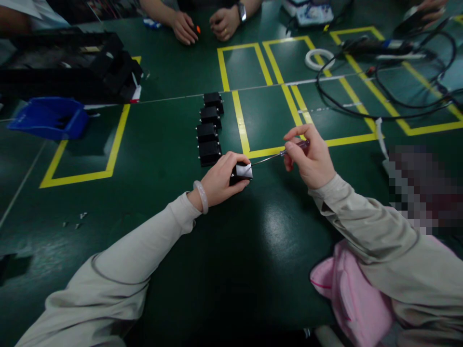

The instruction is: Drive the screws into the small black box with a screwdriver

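My left hand (224, 178) is closed round a small black box-shaped part (238, 174) on the green table, fingers on its far side and thumb on the near side. A shiny pale face of the part points right. My right hand (310, 156) grips a thin screwdriver (298, 146) by its purplish handle. Its shaft slants down to the left, and the tip meets the part's pale face; exact contact is too small to tell. Just beyond my left hand, several similar black parts (209, 130) stand in a row with small bright studs on their sides.
A blue bin (48, 118) and black trays (68, 67) stand at left. Small screws (80, 219) lie nearer. A tape roll (320, 59) and looped black cable (379, 115) occupy the right. Another person's hands (204, 26) rest across the table. Pink cloth (356, 294) hangs near my right arm.
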Demonstrator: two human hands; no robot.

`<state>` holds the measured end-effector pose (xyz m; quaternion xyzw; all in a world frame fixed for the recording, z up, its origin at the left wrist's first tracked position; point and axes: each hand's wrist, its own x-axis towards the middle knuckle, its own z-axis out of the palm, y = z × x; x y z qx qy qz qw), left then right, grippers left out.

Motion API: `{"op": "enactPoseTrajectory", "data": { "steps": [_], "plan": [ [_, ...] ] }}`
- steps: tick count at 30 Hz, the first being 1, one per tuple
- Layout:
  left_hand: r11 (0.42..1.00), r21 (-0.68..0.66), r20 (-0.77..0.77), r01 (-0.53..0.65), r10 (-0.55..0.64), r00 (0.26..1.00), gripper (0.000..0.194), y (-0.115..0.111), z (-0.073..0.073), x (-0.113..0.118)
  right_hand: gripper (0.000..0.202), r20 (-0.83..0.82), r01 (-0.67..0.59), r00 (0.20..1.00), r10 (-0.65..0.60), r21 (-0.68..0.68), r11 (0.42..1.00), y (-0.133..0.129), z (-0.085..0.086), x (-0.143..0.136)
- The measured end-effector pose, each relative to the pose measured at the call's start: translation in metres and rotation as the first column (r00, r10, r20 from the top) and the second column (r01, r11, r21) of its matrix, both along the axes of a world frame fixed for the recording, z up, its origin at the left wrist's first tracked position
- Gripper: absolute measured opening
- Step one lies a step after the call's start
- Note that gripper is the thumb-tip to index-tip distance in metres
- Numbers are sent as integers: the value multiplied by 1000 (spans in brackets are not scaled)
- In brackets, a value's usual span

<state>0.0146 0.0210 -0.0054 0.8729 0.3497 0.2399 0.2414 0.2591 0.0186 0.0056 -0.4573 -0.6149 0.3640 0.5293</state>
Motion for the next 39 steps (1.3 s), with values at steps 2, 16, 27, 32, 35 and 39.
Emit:
{"op": "enactPoseTrajectory", "data": {
  "steps": [2, 16, 27, 32, 35, 39],
  "plan": [
    [1000, 0, 2, 2, -2, 1000, 34, 0, 0, 0, 38, 21, 11, 1000, -11, 3, 1000, -1, 1, 0],
    [1000, -3, 3, 0, 0, 1000, 32, 0, 0, 0, 39, 65, 25, 998, -26, 19, 999, -1, 3, 0],
    [1000, 10, 13, 5, -5, 1000, 34, 0, -2, -1, 32, 2, 39, 999, -39, -22, 999, 0, 1, 0],
    [1000, -1, 5, -2, 2, 1000, 34, 0, -1, 0, 38, 36, 45, 998, -46, 12, 999, 0, 1, 0],
    [1000, 0, 7, 0, 0, 1000, 34, 0, -1, 0, 35, 13, 27, 1000, -27, 16, 999, 2, -3, 1],
    [1000, 1, 8, 0, 0, 1000, 34, 0, -1, 0, 32, 4, 30, 1000, -30, 0, 1000, 2, -3, 1]
  ]
}}
